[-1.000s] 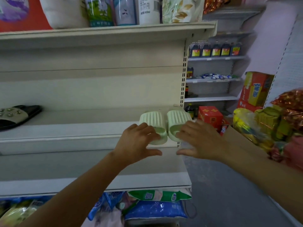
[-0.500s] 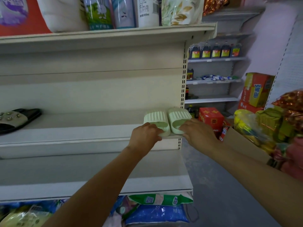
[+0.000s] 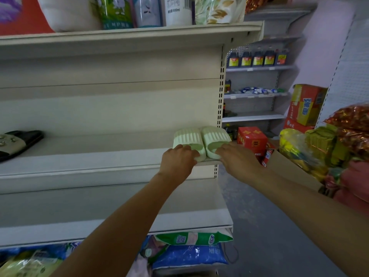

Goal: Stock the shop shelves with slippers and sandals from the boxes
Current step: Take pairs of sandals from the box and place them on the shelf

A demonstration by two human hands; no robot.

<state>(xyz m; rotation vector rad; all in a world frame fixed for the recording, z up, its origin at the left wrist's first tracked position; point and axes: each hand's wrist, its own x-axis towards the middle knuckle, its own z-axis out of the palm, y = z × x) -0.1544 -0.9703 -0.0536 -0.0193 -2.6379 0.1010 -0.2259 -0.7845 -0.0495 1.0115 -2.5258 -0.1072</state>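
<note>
Two pale green ribbed slippers sit side by side at the right end of the middle shelf (image 3: 99,156), toes toward the back. My left hand (image 3: 178,158) touches the heel of the left slipper (image 3: 187,139) with its fingers laid over the rear edge. My right hand (image 3: 237,158) touches the heel of the right slipper (image 3: 214,137) in the same way. Both slippers rest on the shelf board. A black sandal with a grey studded strap (image 3: 18,142) lies at the far left of the same shelf.
Bottles and bags (image 3: 139,11) fill the top shelf. The shelf below (image 3: 119,222) is bare; bagged goods (image 3: 189,250) lie under it. To the right stand a red box (image 3: 252,139), a cardboard box edge (image 3: 289,166) and piled yellow and red packets (image 3: 329,144).
Both hands have pushed the pair of slippers back from the shelf's front edge onto the shelf, and my fingers now lie on the heels.
</note>
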